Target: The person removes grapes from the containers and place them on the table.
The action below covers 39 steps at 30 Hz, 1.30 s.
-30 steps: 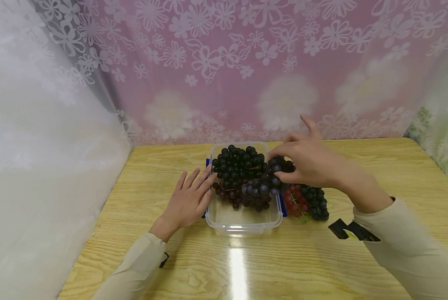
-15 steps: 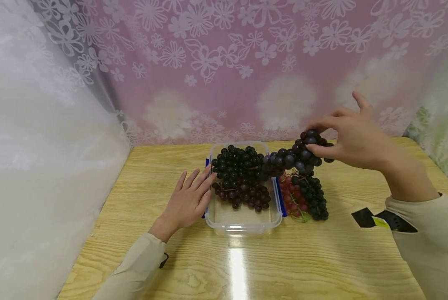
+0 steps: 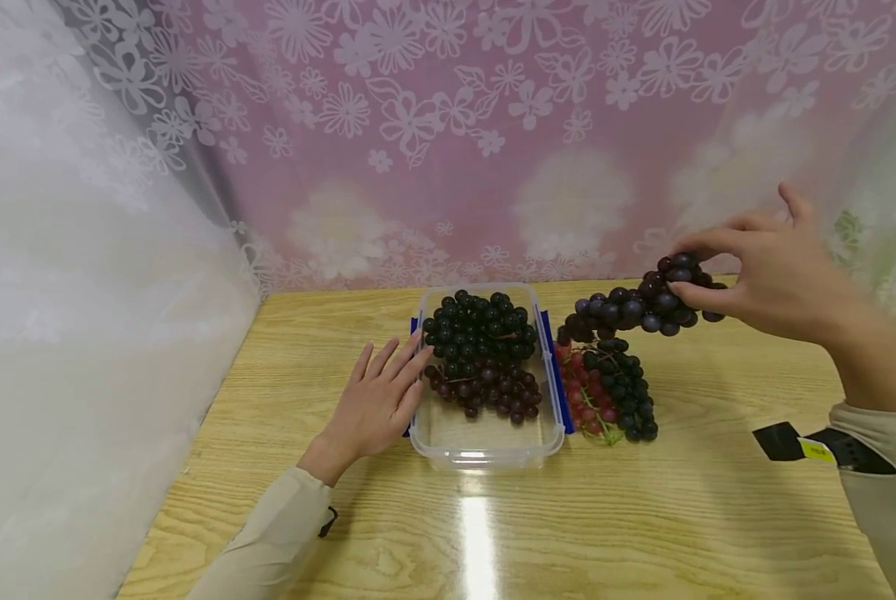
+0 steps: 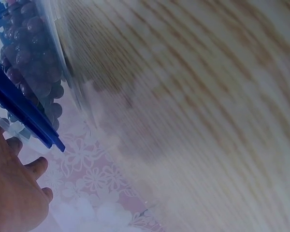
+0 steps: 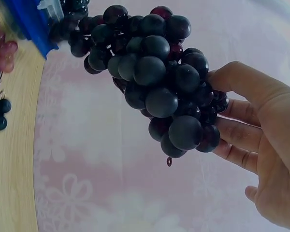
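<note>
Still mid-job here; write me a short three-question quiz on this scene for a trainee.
1. True or false: the right hand grips the bunch of round dark purple grapes.
2. At which part of the clear plastic box with blue clips is the left hand? A) right side, B) near end, C) left side.
3. On the wood-grain table, what lies between the box and the blackish bunch of grapes outside it?

Key: 1. True. 2. C. 3. A bunch of red grapes with a green stem.
</note>
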Each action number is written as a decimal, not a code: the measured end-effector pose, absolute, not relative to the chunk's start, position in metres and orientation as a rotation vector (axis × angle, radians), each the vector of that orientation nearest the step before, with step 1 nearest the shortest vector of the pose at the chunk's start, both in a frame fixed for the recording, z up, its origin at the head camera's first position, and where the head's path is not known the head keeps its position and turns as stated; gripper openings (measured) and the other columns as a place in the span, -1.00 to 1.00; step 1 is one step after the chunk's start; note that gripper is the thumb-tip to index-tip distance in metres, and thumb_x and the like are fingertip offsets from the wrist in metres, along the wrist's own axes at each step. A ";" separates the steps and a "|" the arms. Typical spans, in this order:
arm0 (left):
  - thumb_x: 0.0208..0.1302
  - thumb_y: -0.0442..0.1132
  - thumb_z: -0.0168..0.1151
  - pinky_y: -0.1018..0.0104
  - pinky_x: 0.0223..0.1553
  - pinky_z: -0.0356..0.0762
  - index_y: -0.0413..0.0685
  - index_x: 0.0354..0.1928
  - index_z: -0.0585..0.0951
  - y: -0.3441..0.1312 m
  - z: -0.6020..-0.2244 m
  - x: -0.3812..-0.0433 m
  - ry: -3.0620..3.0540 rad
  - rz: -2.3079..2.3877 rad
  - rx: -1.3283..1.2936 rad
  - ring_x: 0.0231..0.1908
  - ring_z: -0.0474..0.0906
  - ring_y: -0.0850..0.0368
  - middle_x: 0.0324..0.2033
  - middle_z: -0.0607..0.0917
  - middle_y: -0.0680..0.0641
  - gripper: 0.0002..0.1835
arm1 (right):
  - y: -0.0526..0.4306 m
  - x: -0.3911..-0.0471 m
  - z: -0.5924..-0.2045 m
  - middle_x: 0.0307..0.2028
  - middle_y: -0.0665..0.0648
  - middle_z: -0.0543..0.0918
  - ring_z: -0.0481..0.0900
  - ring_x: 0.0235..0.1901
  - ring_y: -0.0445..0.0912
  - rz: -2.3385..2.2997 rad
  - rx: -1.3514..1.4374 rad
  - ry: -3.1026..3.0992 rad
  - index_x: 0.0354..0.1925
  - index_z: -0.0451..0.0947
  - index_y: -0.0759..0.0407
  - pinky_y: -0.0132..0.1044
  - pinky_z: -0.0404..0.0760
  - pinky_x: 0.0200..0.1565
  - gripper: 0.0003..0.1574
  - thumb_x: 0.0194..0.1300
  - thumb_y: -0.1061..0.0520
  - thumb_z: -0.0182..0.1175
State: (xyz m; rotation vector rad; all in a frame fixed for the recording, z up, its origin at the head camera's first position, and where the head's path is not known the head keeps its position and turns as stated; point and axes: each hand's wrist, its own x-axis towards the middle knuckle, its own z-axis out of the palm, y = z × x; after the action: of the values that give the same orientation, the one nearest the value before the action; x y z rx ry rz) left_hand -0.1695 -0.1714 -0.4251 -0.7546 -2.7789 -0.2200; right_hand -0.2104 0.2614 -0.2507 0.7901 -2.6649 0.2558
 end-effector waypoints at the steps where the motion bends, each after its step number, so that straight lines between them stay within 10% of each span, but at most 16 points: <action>1: 0.52 0.07 -0.46 -0.12 0.36 -0.26 0.14 0.49 0.14 -0.172 -0.425 -0.169 -2.778 -0.219 -0.754 0.41 0.00 -0.08 0.47 0.04 0.03 -0.43 | 0.264 -0.210 -0.251 -0.35 0.26 0.69 0.44 -0.08 0.21 0.242 0.779 -2.666 -0.06 0.64 0.21 0.18 -0.46 0.31 -0.51 0.03 0.04 0.41; 39: 0.53 0.08 -0.50 -0.09 0.37 -0.31 0.16 0.49 0.11 -0.172 -0.424 -0.167 -2.805 -0.258 -0.747 0.43 -0.09 -0.02 0.47 0.02 0.05 -0.42 | 0.301 -0.199 -0.339 -0.25 0.36 0.68 0.41 -0.16 0.39 0.221 0.126 -2.941 0.05 0.48 0.34 0.38 -0.39 0.23 -0.29 0.25 -0.23 0.20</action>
State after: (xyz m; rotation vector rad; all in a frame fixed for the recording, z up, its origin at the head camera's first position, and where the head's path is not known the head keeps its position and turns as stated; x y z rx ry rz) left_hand -0.1674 -0.1718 -0.4235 -0.7470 -2.8049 -0.2578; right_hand -0.1993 0.3006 -0.3385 0.1264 -2.9408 0.2212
